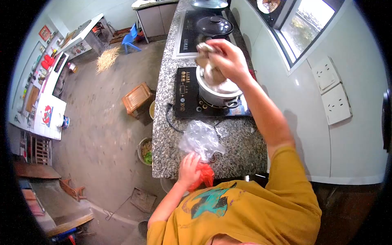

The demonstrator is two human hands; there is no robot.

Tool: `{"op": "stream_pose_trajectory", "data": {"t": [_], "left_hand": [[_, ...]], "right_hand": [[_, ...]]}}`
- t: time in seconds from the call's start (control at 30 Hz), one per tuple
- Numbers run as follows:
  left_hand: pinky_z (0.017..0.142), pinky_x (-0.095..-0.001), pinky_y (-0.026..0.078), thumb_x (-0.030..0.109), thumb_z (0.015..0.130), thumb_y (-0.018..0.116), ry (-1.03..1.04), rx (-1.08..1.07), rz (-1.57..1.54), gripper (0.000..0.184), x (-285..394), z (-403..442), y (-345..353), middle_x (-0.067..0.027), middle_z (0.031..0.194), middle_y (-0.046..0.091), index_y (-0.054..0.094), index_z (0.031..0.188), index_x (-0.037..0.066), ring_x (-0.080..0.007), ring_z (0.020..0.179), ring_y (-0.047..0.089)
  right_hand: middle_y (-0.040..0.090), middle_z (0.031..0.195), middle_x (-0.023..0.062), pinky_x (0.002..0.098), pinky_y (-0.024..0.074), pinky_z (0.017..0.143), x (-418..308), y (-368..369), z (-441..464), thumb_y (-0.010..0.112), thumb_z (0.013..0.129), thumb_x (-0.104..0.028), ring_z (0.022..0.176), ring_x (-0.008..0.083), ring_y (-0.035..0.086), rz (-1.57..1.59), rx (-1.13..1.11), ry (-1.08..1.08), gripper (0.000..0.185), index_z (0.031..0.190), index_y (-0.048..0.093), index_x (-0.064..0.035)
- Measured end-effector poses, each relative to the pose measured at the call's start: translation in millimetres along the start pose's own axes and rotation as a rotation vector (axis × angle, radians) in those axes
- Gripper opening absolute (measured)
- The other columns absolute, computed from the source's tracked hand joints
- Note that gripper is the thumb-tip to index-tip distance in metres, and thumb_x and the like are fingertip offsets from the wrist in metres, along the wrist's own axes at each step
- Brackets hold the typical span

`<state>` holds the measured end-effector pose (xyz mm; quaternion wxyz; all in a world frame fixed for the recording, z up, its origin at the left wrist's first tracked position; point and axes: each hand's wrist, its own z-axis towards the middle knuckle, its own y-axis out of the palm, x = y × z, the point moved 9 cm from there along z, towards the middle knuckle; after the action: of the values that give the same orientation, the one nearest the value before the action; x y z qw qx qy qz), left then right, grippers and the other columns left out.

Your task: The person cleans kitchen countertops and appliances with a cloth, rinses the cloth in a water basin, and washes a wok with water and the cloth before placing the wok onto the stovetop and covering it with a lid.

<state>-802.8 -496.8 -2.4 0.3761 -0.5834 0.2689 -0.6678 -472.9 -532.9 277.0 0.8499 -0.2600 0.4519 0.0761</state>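
My right hand [230, 61] is raised over a white pot [218, 98], its fingers closed round a clump of pale brown and grey pieces [210, 61]. Motion blurs the clump, so its kind is unclear. Underneath the pot is a black induction cooker [185, 92] on the speckled stone counter [167, 143]. Close to my body, my left hand [190, 169] has its fingers curled on a red plastic bag [205, 174]. A crumpled clear plastic bag [200, 139] lies just beyond its fingertips.
Past the pot, a black lidded pan [214, 26] sits on a built-in hob [188, 32]. The wall with its sockets [337, 104] borders the right side. Left of the counter, a wooden stool [136, 98] and a bucket with green scraps [145, 151] stand on the floor.
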Motion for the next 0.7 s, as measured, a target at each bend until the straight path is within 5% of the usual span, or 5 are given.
{"op": "stream_pose_trajectory", "data": {"t": [0.17,0.33,0.43,0.5,0.7], "left_hand": [[0.105,-0.0459,0.038,0.009,0.065,0.069,-0.034,0.047,-0.012,0.062,0.2,-1.7,-13.9,-0.0199,0.133,0.049,0.056,0.126,0.006,-0.0379,0.124,0.045],[0.106,-0.0454,0.038,0.009,0.066,0.070,-0.071,0.062,-0.007,0.061,-9.3,-14.6,-14.5,-0.0192,0.133,0.049,0.057,0.125,0.007,-0.0377,0.124,0.045],[0.103,-0.0465,0.040,0.008,0.069,0.067,-0.086,0.066,-0.027,0.057,-6.3,-17.7,-18.0,-0.0197,0.131,0.050,0.057,0.124,0.007,-0.0382,0.121,0.047],[0.103,-0.0464,0.040,0.008,0.069,0.067,-0.076,0.076,-0.018,0.056,-7.3,-19.1,-17.6,-0.0194,0.131,0.050,0.057,0.124,0.008,-0.0380,0.122,0.046],[0.105,-0.0459,0.038,0.008,0.065,0.070,-0.040,0.051,-0.024,0.063,-11.5,-19.8,-13.0,-0.0185,0.133,0.049,0.055,0.126,0.008,-0.0378,0.124,0.044]], "right_hand": [[0.069,0.090,0.0159,0.0392,0.0521,0.079,79.5,50.6,106.1,0.067,0.081,-0.016,0.087,0.0326,0.066,-0.545,-0.074,-0.293,0.017,0.094,0.070,-0.0059],[0.070,0.099,0.0160,0.0417,0.0514,0.087,179.4,84.1,86.2,0.069,0.065,-0.056,0.098,0.0319,0.066,-0.960,-0.657,0.218,0.058,0.104,0.072,-0.0136],[0.069,0.106,0.0138,0.0406,0.0544,0.084,172.0,102.4,70.7,0.072,0.064,-0.031,0.099,0.0308,0.067,-1.123,-0.810,0.272,0.045,0.105,0.072,-0.0140],[0.071,0.093,0.0135,0.0417,0.0571,0.073,131.9,114.2,46.9,0.069,0.064,-0.017,0.083,0.0318,0.069,-1.104,-0.817,-0.035,0.037,0.101,0.071,-0.0109],[0.070,0.081,0.0156,0.0450,0.0543,0.065,87.8,111.2,-118.8,0.062,0.074,-0.016,0.074,0.0294,0.068,-1.071,-1.302,0.083,0.029,0.097,0.068,0.0004]]}}
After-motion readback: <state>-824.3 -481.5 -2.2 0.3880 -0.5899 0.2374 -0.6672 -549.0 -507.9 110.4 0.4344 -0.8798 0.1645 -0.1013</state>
